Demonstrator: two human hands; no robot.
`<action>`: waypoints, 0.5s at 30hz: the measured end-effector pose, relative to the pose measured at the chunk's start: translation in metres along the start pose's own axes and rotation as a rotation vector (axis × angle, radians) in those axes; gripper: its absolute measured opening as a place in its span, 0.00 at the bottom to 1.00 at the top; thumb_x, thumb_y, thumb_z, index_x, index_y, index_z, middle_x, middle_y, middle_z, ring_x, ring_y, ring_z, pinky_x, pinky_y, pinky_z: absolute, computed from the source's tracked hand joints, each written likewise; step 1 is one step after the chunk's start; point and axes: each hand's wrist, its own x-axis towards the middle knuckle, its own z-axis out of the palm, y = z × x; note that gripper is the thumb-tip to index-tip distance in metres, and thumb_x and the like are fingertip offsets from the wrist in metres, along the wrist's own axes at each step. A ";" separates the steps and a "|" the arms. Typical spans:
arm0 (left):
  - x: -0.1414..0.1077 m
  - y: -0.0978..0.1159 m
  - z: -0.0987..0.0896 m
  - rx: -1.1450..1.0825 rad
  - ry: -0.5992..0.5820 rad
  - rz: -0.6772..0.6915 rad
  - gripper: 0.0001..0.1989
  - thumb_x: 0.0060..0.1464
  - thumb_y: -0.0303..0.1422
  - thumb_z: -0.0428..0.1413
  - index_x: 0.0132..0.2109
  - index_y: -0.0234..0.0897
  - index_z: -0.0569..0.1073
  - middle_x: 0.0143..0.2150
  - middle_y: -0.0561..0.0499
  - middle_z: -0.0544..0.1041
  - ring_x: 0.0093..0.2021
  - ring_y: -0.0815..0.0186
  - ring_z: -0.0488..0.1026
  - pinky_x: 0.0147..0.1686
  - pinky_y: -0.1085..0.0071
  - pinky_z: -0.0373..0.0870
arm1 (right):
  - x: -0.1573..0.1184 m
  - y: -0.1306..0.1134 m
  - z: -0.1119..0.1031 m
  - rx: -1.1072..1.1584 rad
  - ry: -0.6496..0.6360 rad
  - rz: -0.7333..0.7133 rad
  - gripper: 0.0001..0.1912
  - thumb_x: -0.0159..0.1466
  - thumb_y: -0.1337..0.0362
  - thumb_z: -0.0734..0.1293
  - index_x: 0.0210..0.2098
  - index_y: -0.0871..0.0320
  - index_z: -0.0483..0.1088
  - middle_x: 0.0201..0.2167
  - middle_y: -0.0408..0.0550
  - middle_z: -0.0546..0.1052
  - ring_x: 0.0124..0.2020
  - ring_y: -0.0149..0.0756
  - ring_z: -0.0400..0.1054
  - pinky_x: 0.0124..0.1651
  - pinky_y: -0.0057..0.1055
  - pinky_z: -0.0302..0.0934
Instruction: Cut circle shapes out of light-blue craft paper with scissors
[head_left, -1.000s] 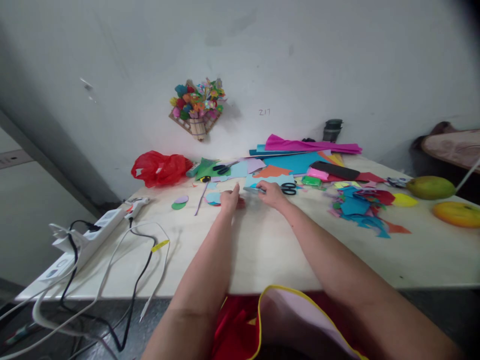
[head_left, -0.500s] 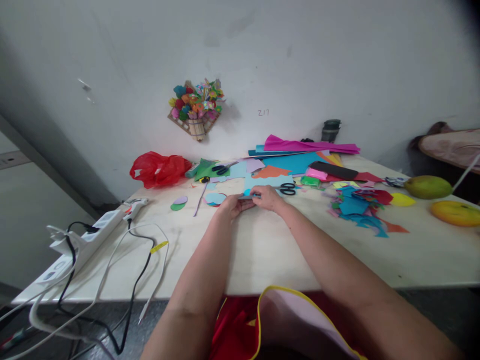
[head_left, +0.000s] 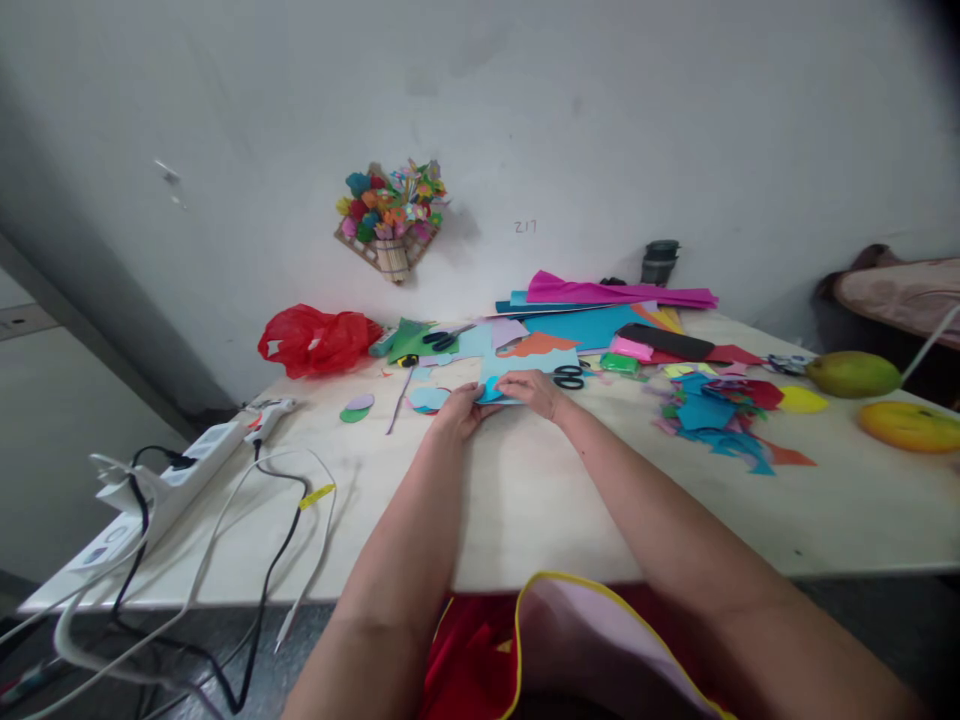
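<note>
Near the middle of the table, my left hand holds the left edge of a light blue paper sheet, its fingers closed on it. A brighter blue round piece lies on that sheet between my hands. My right hand rests over the sheet with bent fingers at the round piece; whether it pinches anything is hidden. Black-handled scissors lie just beyond my right hand. Left of my left hand are light blue paper circles.
A red plastic bag and green paper lie at the back left. On the left are a power strip, glue gun and cables. Paper scraps and two mango-like fruits lie to the right.
The light blue paper in my hands has tilted flatter, showing more of its face and of the blue round piece. My left fingers have moved up onto its edge.
</note>
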 end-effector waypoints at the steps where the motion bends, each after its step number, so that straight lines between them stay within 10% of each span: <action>1: 0.000 0.000 0.000 0.014 -0.011 0.005 0.09 0.64 0.19 0.49 0.41 0.29 0.75 0.29 0.47 0.75 0.28 0.68 0.75 0.36 0.69 0.81 | 0.001 0.000 0.000 0.034 0.015 0.027 0.10 0.61 0.62 0.67 0.29 0.59 0.79 0.29 0.44 0.81 0.35 0.38 0.74 0.40 0.31 0.65; 15: 0.003 -0.003 -0.002 -0.030 -0.045 -0.134 0.14 0.68 0.27 0.47 0.53 0.27 0.73 0.37 0.40 0.82 0.34 0.61 0.81 0.41 0.65 0.80 | 0.008 0.007 0.020 0.175 0.130 0.420 0.10 0.54 0.72 0.71 0.36 0.58 0.76 0.22 0.41 0.75 0.20 0.32 0.69 0.26 0.29 0.67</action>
